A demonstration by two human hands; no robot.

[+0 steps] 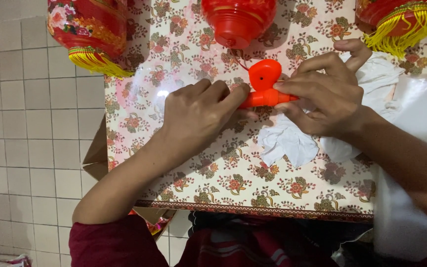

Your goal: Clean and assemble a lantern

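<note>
Small orange plastic handle piece with a rounded heart-shaped top (264,84) is held low over the bench middle, between both hands. One end is pinched by the left hand (198,116), fingers closed on the stem; the other end is gripped by the right hand (322,94), fingers curled around it, above a crumpled white cloth (287,143). The bench is covered by a floral-patterned sheet (213,178). Red lanterns with yellow tassels (92,34) are seen along the far edge. White tiled floor (30,138) lies at left.
</note>
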